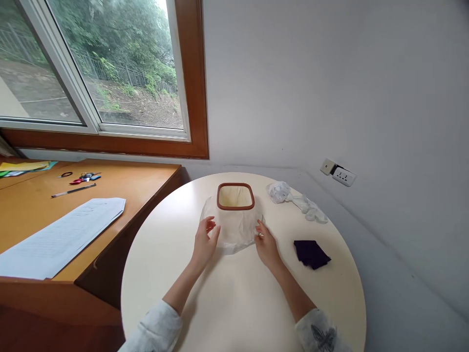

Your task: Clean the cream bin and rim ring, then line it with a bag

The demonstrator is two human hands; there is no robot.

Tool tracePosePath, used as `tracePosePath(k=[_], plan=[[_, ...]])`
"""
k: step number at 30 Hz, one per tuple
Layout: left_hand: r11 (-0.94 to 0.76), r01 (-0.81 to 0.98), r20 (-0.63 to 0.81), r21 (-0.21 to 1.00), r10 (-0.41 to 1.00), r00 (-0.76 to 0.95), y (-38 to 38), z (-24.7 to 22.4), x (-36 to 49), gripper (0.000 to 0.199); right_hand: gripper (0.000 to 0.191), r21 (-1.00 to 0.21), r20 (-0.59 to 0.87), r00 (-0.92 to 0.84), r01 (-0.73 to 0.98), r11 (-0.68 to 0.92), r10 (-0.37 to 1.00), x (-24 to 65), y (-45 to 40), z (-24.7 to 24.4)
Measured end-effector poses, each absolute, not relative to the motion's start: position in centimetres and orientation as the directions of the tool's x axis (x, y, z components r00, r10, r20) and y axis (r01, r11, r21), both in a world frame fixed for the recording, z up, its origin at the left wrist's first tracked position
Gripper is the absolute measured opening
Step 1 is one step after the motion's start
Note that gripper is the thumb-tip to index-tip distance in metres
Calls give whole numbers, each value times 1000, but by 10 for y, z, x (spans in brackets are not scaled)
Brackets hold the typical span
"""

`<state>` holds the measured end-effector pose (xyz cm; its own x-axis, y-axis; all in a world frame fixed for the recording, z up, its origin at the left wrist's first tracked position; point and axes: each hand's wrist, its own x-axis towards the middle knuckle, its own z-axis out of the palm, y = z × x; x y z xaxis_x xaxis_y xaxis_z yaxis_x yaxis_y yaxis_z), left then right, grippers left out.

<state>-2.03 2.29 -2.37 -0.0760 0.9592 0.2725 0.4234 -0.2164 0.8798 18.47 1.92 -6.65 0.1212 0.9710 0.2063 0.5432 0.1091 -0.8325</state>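
Observation:
A small bin with a reddish-brown, rounded rectangular rim (235,208) stands on the round table. A thin translucent white plastic bag (234,232) lines it and hangs loosely over the outside, spreading towards me. My left hand (205,239) is at the bag's left side, its fingers curved and the thumb apart from them. At the bag's right edge, my right hand (266,243) has its bent fingers closed on the film. The bin's lower body is hidden by the bag.
On the cream round table (157,264), a crumpled white plastic bag (296,199) lies at the back right, with a folded dark purple cloth (311,254) nearer me. The wooden desk (142,178) at left holds papers (69,234), a pen (73,190) and keys (87,178).

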Motion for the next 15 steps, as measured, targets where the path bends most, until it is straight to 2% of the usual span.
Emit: tracePosePath(k=[6,10,15], plan=[[-276,495,352,824,934,-63,14,-44,-11,29,52,-827,305,77,515,224,949,175,17,-79],[-274,501,399,821,903,-159,22,-50,-12,40,55,-839,349,131,486,246,928,177,21,-88],[-253,486,366,837,918,-152,21,-45,-12,47,57,-819,396,135,500,282,908,177,21,-90]])
